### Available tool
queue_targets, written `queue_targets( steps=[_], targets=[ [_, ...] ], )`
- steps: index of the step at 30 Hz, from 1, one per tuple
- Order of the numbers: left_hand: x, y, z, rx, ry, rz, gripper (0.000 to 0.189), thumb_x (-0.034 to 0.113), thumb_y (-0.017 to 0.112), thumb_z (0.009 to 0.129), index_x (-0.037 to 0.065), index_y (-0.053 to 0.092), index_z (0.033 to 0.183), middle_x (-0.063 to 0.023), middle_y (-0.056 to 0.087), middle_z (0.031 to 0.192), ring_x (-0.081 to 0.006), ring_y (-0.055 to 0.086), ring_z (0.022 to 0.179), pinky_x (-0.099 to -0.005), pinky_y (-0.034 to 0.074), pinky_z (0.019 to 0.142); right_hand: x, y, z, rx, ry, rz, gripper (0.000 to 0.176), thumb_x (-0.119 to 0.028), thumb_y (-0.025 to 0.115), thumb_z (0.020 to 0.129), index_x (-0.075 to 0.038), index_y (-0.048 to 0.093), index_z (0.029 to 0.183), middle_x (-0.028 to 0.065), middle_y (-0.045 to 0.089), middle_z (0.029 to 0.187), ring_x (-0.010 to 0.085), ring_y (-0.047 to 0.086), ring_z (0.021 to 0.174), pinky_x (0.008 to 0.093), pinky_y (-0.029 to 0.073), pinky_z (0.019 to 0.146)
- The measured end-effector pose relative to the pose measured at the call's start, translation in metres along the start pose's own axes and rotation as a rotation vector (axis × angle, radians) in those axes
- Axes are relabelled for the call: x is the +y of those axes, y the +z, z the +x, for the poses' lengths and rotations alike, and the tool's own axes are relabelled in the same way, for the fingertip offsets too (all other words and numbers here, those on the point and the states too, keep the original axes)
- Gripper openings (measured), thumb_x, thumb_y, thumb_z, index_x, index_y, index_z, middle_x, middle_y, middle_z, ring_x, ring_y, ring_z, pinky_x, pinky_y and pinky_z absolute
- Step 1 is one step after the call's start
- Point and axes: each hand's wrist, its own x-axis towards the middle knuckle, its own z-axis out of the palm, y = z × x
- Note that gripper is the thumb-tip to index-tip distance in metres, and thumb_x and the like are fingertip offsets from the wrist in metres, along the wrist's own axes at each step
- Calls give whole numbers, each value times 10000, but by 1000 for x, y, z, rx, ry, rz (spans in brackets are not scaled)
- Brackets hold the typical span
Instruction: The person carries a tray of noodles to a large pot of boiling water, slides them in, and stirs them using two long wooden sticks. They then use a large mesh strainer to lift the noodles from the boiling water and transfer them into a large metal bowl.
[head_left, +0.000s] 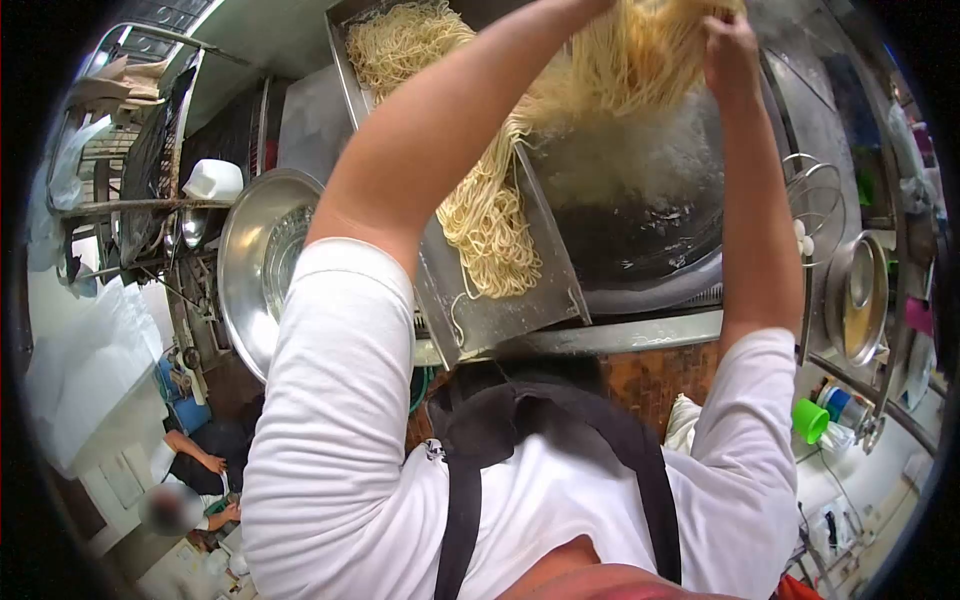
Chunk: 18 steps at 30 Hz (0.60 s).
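Observation:
A bundle of long yellow noodles (640,55) hangs at the top of the view, above a wide dark wok (640,235). My right hand (732,50) is closed on the right side of this bundle. My left forearm (440,130) reaches across to the bundle's left side; the top edge cuts off most of that hand, so its fingers are hidden. More noodles (490,225) lie in a long metal tray (525,315) on the left, partly behind my forearm. Strands stretch between the tray and the hanging bundle. Haze blurs part of the wok.
A large steel bowl (250,265) stands left of the tray. On the right are a wire strainer (815,205), white eggs (803,238) and a round metal pan (858,300). A green cup (810,420) sits lower right. Another person's arm (195,452) shows lower left.

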Motion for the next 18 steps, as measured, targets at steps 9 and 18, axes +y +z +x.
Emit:
queue_targets(
  steps=[9,18],
  targets=[
    [-249,-246,52,39,-345,794,777,519,742,802,65,534,1397,-230,610,1305,-328,612,1188,-426,479,1028,-121,34,-179,-202,548,240,498,-73,608,871,-7,571,1363,126,619,1322,228,579,1214,317,439,1022],
    [-277,-288,-16,-582,-678,561,789,380,773,750,-14,509,1381,-256,633,1259,-334,628,1164,-441,573,838,-171,178,-364,-743,685,-166,951,-154,750,851,-15,136,1564,320,445,1363,324,618,1118,369,509,953]
  ],
)
